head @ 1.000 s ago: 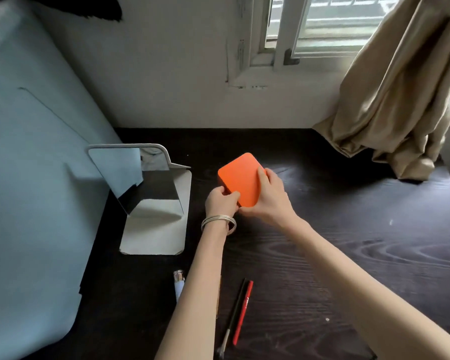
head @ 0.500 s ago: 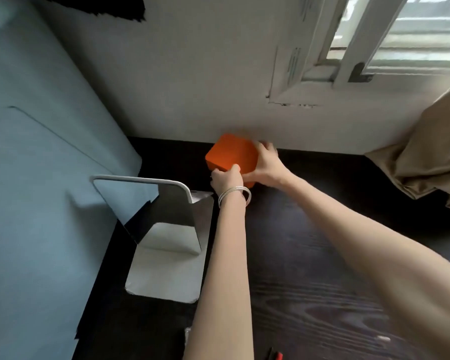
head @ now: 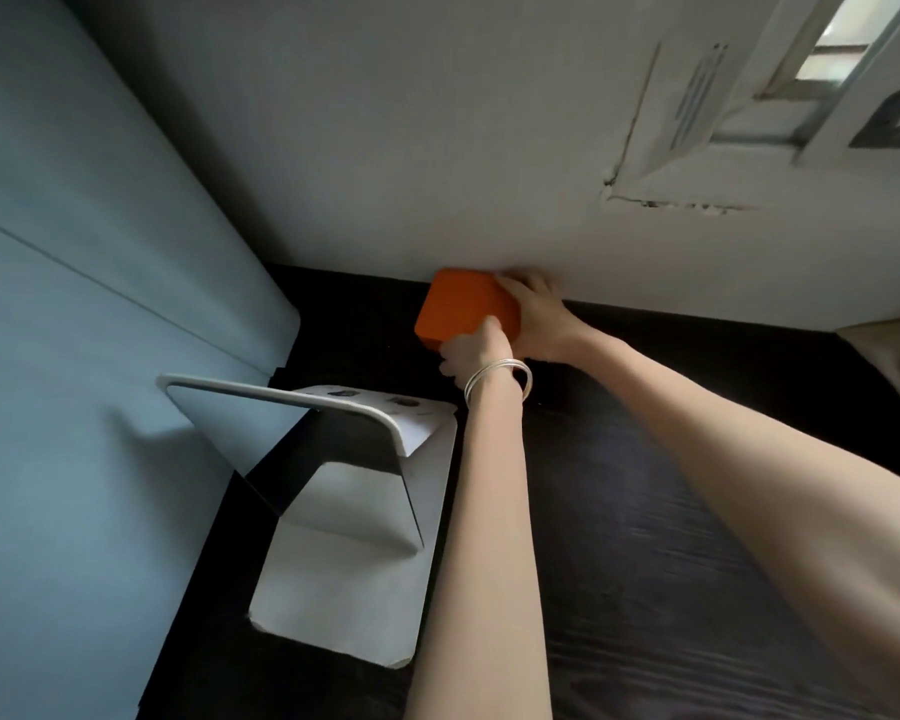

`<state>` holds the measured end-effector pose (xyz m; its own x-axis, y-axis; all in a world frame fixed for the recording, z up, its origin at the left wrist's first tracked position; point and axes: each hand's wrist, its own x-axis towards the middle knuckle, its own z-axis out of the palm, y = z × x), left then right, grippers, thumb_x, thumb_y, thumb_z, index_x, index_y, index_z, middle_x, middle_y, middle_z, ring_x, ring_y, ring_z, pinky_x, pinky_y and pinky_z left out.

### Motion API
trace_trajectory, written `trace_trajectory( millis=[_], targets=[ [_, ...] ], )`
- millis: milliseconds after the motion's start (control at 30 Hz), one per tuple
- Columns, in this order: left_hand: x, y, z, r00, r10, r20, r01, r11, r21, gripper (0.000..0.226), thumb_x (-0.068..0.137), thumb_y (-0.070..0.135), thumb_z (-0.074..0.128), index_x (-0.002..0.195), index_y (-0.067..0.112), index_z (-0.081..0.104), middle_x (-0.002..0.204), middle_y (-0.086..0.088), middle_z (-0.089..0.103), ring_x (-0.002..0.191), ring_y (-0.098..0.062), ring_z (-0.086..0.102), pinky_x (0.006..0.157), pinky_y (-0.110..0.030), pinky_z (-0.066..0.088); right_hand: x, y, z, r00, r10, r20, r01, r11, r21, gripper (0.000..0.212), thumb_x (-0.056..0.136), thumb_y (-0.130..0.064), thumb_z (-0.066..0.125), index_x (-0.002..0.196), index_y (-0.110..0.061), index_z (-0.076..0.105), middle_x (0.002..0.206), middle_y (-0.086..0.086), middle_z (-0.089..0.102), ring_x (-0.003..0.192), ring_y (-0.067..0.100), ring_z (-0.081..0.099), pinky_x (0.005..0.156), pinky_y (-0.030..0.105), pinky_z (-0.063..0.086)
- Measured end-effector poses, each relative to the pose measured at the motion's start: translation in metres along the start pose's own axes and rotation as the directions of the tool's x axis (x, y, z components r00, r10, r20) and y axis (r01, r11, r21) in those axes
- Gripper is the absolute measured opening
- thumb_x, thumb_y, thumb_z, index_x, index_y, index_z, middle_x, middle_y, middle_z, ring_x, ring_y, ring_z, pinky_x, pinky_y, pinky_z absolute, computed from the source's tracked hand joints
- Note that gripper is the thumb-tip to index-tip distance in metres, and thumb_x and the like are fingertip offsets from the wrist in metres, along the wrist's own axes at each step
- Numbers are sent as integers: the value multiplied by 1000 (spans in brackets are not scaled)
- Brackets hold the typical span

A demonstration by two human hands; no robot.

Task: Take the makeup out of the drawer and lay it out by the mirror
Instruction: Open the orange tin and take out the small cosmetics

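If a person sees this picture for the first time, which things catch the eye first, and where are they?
The bright orange case stands out most: it is at the far edge of the dark desk, against the white wall, gripped by the left hand and the right hand. Next comes the tilted mirror on its white stand, nearer and to the left, beside a pale blue panel.

desk [head: 645,537]: dark wood grain, butted against the wall
mirror [head: 302,454]: on its pale stand, at 8 o'clock
orange case [head: 463,311]: at 12 o'clock, against the wall
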<state>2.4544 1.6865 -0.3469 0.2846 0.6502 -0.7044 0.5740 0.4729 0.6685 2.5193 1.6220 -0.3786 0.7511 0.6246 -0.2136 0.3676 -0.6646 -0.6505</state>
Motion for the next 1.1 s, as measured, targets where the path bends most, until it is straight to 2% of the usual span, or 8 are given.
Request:
trace_trajectory(
  millis=[100,167,333,533,633,733,867,1100],
  targets=[
    [-5,-3,0,998,51,-21,-49,996,75,62,81,18,62,134,1,34,135,-21,39,115,-40,50,95,-44,45,-6,7,3,999,-54,0,54,994,95,101,67,-22,82,147,-10,21,149,14,20,140,31,15,113,32,12],
    [-14,-13,-4,971,239,-19,-231,955,185,72,84,14,61,143,6,21,141,-18,27,120,-39,44,98,-45,42,-18,11,8,997,-43,-66,57,970,235,93,70,-19,81,145,-12,27,147,12,21,137,25,18,111,28,15],
    [-19,-37,-7,712,700,-61,-654,692,308,54,72,-4,60,124,9,53,133,-15,44,112,-34,45,95,-31,31,-50,19,18,929,265,-257,-9,712,703,42,81,0,65,120,-9,52,129,13,51,113,18,53,96,26,47],
    [-16,-50,0,683,721,-117,-705,693,150,56,63,-15,55,114,8,57,118,-15,50,104,-33,51,89,-47,48,-50,21,25,958,237,-160,-29,638,770,53,80,11,56,129,-7,49,129,10,55,115,17,56,86,18,50],
    [-19,-55,2,618,778,-114,-772,628,101,55,63,-16,53,113,7,57,112,-8,50,102,-28,53,85,-34,49,-42,15,27,967,213,-140,-26,628,778,55,79,8,58,131,-10,47,132,9,51,118,15,53,97,30,47],
    [-19,-57,-2,635,758,-147,-766,643,1,51,67,-16,52,112,6,56,112,-3,48,103,-17,54,85,-26,49,-31,9,32,979,178,-100,-31,613,790,57,80,9,56,132,-11,46,135,11,47,121,16,51,102,41,45],
    [-26,-56,-11,627,755,-191,-777,621,-97,46,71,-7,49,110,15,55,111,7,49,101,3,53,88,-22,50,-16,-2,37,992,114,-50,-32,621,784,55,83,9,55,133,-12,45,139,11,42,126,18,46,105,41,42],
    [-25,-49,-24,631,740,-236,-776,602,-187,39,76,5,46,111,20,51,113,8,50,103,2,54,89,-20,50,15,-29,41,999,-8,41,-25,675,738,58,84,12,48,137,-10,40,144,11,34,130,22,41,104,34,41]
  ],
)
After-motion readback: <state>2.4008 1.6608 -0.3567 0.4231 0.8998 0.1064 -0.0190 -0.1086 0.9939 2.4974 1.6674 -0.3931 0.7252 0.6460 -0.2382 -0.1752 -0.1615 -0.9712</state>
